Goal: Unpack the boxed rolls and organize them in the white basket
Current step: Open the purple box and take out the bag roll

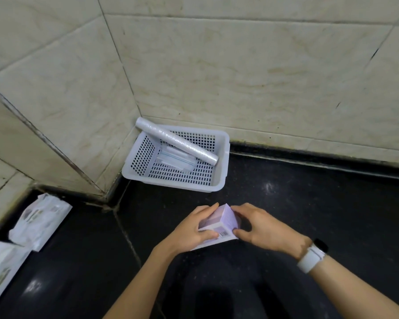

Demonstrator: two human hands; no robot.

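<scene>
Two bare hands, the left hand [191,229] and right hand [263,229], clasp one pale purple box [219,221] from opposite sides, low over the black countertop [309,203]. One white perforated basket [219,180] sits in the corner of the beige tiled wall [240,65], well apart from the box, with one clear film roll [176,140] leaning across its rim. Two white packets [42,218] lie far left.

Both forearms are bare, and the right wrist wears a white-strapped, black-faced watch [313,255].
</scene>
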